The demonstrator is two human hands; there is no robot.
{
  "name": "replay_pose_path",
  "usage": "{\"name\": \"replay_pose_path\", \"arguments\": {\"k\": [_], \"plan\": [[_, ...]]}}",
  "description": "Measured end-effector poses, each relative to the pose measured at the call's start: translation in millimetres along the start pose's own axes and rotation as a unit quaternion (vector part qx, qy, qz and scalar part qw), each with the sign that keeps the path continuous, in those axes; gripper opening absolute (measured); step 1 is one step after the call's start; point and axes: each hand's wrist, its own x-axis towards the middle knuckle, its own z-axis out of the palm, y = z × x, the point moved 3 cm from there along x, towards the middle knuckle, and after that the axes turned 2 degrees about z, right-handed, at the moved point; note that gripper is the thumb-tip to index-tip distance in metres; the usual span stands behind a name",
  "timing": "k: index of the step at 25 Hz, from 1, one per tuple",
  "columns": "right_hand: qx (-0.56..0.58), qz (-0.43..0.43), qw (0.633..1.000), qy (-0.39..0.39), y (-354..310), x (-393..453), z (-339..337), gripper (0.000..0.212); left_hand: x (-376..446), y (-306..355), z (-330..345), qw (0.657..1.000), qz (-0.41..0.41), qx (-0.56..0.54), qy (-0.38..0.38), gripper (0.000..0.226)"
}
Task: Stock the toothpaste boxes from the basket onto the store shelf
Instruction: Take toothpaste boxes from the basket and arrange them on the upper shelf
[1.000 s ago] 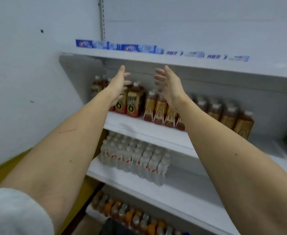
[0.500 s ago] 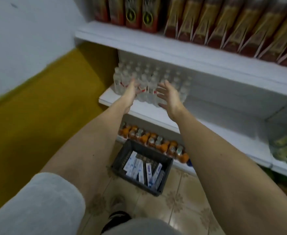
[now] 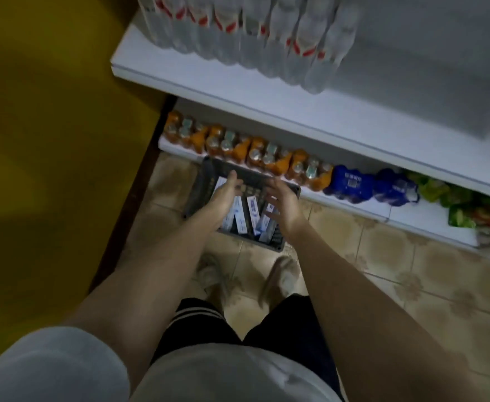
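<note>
The toothpaste boxes (image 3: 245, 211), white with blue print, are seen lying side by side in the dark basket (image 3: 199, 185) at the centre of the frame; the basket is set on the tiled floor (image 3: 383, 245), its far edge just beside the lowest shelf; the boxes are partly covered by both hands, which are held over the basket's opening. The left hand (image 3: 228, 188) is placed over the left-hand boxes, its fingers (image 3: 233, 177) loosely spread and empty; whether a box is touched by it cannot be told. The right hand (image 3: 284, 200) is held over the right-hand boxes, palm turned inward, its fingers (image 3: 272, 204) spread and curled slightly, blurred, with nothing pinched; a narrow gap is left between the two hands, through which two boxes are visible.

Beyond the basket, a row of orange bottles (image 3: 249, 153) is lined along the lowest shelf, followed to the right by blue packs (image 3: 351, 182) and green packets (image 3: 452, 198); above, in the upper middle of the frame, a white shelf (image 3: 267, 94) is loaded with clear water bottles (image 3: 246, 27) bearing red labels. Below the basket, two light shoes (image 3: 284, 277) are planted on the tiles; dark shorts (image 3: 197, 326) and grey sleeves (image 3: 49, 369) fill the lower frame; a yellow wall (image 3: 49, 111) occupies the left.
</note>
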Motion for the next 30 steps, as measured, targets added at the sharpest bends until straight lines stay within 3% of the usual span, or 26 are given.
{"name": "replay_pose_path", "arguments": {"k": [3, 7, 10, 13, 15, 20, 26, 30], "plan": [[0.009, 0.094, 0.995, 0.01, 64.6, 45.7, -14.9, 0.027, 54.5, -63.0, 27.5, 0.997, -0.069, -0.024, 0.001, 0.06], [-0.012, 0.201, 0.979, 0.016, 154.7, 124.5, -35.0, 0.043, 132.7, -140.4, 73.3, 0.989, -0.116, -0.08, 0.037, 0.048], [-0.013, 0.227, 0.973, 0.028, 213.2, 186.4, -59.4, 0.044, 194.8, -195.9, 105.2, 0.985, -0.14, -0.09, 0.049, 0.027], [-0.024, 0.23, 0.972, 0.036, 254.6, 254.6, -85.4, 0.031, 252.6, -241.2, 127.0, 0.987, -0.15, -0.041, 0.05, 0.026], [-0.091, 0.223, 0.97, 0.04, 278.9, 306.6, -99.0, 0.024, 292.9, -262.7, 138.1, 0.989, -0.142, -0.001, 0.029, 0.03], [-0.224, 0.198, 0.952, 0.063, 332.1, 400.2, -110.2, 0.031, 386.3, -299.9, 151.9, 0.99, -0.112, 0.08, 0.007, 0.026], [-0.169, 0.169, 0.96, 0.147, 374.2, 452.0, -102.5, 0.036, 426.4, -335.3, 170.9, 0.987, -0.142, 0.068, -0.028, 0.029], [-0.169, 0.168, 0.96, 0.149, 389.0, 459.8, -104.8, 0.037, 430.1, -343.9, 180.8, 0.985, -0.173, 0.016, -0.019, 0.039]]}}
